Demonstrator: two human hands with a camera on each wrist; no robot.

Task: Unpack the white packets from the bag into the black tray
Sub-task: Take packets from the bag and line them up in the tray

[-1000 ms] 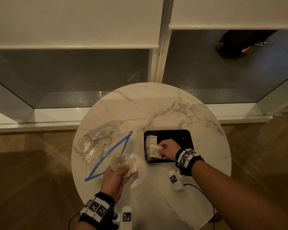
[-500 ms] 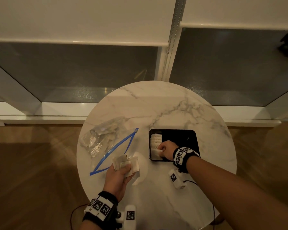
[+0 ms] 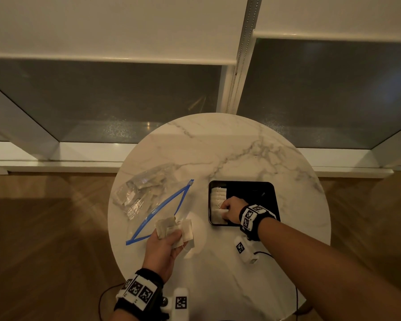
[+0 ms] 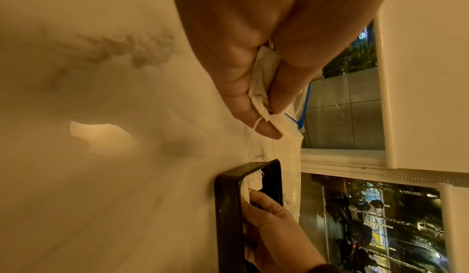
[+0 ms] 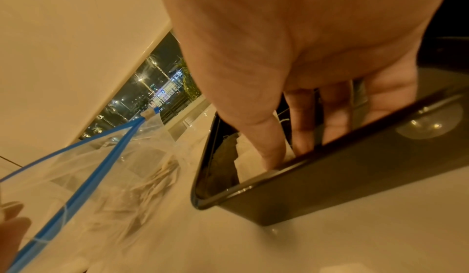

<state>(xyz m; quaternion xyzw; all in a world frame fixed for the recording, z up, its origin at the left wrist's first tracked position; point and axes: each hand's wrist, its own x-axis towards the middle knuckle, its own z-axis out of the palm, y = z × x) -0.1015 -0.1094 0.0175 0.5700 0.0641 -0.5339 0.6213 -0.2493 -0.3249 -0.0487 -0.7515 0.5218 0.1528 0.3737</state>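
Observation:
A black tray (image 3: 252,189) sits right of centre on the round marble table (image 3: 218,147). A row of white packets (image 3: 218,195) lines the tray's left side. My right hand (image 3: 223,210) reaches into the tray's near-left corner, thumb and fingers (image 5: 272,137) closed on a white packet (image 5: 253,157) against the tray wall (image 5: 330,187). My left hand (image 3: 171,235) hovers over the table beside the bag's mouth and pinches a bunch of white packets (image 3: 185,230), also seen as packets (image 4: 264,76). The clear bag (image 3: 146,195) with a blue zip lies open at the left with more packets inside.
A small white tagged block (image 3: 242,249) with a black cable lies on the table near my right wrist. Another tagged block (image 3: 180,302) sits at the near edge. Wooden floor surrounds the table, and a window wall stands behind it.
My right hand has lowered its packet from above the tray's front edge down into the near-left corner. The left hand keeps its bunch in about the same spot.

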